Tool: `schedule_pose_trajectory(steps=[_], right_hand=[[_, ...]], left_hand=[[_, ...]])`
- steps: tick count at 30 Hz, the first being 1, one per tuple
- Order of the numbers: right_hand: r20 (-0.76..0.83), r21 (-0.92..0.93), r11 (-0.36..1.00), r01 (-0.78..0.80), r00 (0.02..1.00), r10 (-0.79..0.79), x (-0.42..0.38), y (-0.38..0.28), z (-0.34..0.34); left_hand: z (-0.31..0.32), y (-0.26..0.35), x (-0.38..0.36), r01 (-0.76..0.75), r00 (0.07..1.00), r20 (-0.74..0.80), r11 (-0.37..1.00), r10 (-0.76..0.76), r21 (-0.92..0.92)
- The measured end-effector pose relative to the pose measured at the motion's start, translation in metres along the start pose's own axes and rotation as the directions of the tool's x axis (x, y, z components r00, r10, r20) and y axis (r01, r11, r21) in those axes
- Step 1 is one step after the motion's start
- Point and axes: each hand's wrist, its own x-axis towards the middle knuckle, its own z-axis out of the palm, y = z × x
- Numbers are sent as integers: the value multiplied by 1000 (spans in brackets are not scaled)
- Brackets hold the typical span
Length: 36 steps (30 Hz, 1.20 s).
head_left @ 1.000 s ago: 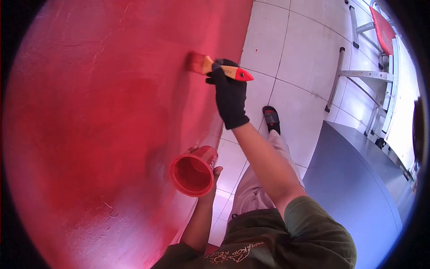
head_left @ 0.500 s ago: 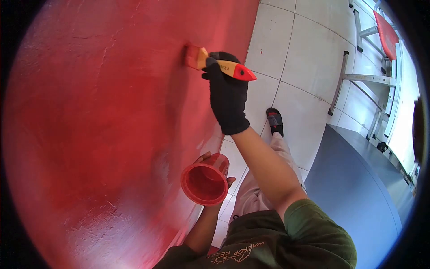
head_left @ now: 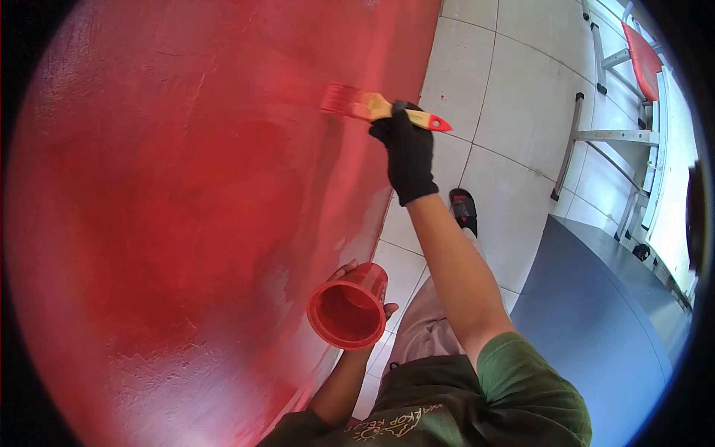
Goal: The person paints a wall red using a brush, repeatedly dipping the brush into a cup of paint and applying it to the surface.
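A paintbrush point(head_left: 378, 106) with a pale wooden handle, red tip and red-coated bristles is gripped in my right hand point(head_left: 411, 153), which wears a black glove. Its bristles are at the red-painted wall point(head_left: 201, 171). Lower down, my bare left hand point(head_left: 345, 269) wraps round a red plastic cup point(head_left: 366, 281) from behind, with fingertips showing on both sides. The cup tilts so that its mouth faces me, and red paint coats the inside. Along the wall's lower right part, near the floor, the coat looks paler and patchy.
White floor tiles point(head_left: 514, 97) run beside the wall, with a small red spot on one. My sandalled foot point(head_left: 463, 210) stands there. On the right are a grey panel-like surface point(head_left: 588, 298), metal furniture legs point(head_left: 614, 135) and a red seat point(head_left: 642, 59).
My right hand and the brush have shifted right and slightly up in view, with the bristles now fanned along the wall. The cup sits slightly lower and further right as the view shifts.
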Motion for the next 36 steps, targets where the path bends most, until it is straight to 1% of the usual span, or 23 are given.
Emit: schedule_pose_trajectory(steps=[1,2,4,5,7,10,11,13,16,17,19,20,22,23,25,27,29,30,31,33,34,35,36], right_hand=[[-45,-38,999,10,999,-12,-4,-10,2],[-47,-36,999,9,999,-11,-8,-16,7],[62,65,995,76,995,-80,-19,-37,34],[57,66,995,73,995,-77,-23,-46,50],[186,216,976,22,980,-63,-28,-56,74],[215,251,967,-50,977,-5,-9,-33,63],[217,249,967,-49,976,-7,-2,-20,51],[100,189,977,-94,992,76,11,7,11],[-94,14,996,-85,992,86,20,16,-35],[-131,-69,997,-39,991,30,22,15,-44],[-193,-110,994,-18,981,-4,25,15,-48],[-198,-111,994,-19,980,-3,25,18,-48],[-18,-196,978,75,997,-80,19,12,-21],[-21,-195,978,75,997,-80,13,7,-7],[102,-63,993,97,991,-90,-10,-16,25],[107,-27,991,130,986,-127,-13,-21,20],[-10,-173,972,161,986,-165,-2,-12,-4],[-84,-207,970,130,985,-150,5,-4,-14],[-80,-206,969,134,985,-153,9,-1,-16],[-116,-319,948,3,992,-42,16,3,-15],[-62,-240,970,47,996,-64,17,7,-10],[-64,-238,970,43,996,-60,16,11,-6],[10,-229,969,88,996,-88,10,5,7]], left_hand=[[1,1,-1,-17,1000,-12,1000,17,-13],[2,3,-1,-16,1000,-10,1000,16,-11],[1,6,-3,38,999,20,999,-38,-25],[1,6,-4,42,999,23,999,-42,-21],[0,6,-4,71,997,39,997,-71,-16],[0,7,-4,74,997,33,997,-73,-14],[1,7,-4,72,997,31,997,-71,-18],[3,6,-4,37,999,-2,999,-37,-39],[0,2,-7,35,999,17,999,-35,2],[0,0,-8,37,999,18,999,-37,3],[0,-2,-11,36,999,3,999,-36,0],[0,-1,-12,40,999,8,999,-40,0],[0,0,-11,52,998,35,998,-53,28],[1,0,-11,53,998,37,998,-54,28],[2,0,-11,42,999,21,999,-42,5],[1,6,-9,33,999,32,999,-34,17],[0,9,-7,21,999,36,999,-22,28],[-1,9,-7,23,999,35,1000,-23,4],[-1,9,-7,24,999,35,1000,-24,-20],[-1,10,-7,16,1000,24,1000,-15,-20],[-1,10,-7,14,1000,14,1000,-14,-19],[-1,10,-8,16,1000,14,1000,-16,-15],[-2,10,-10,39,999,17,999,-39,0]])
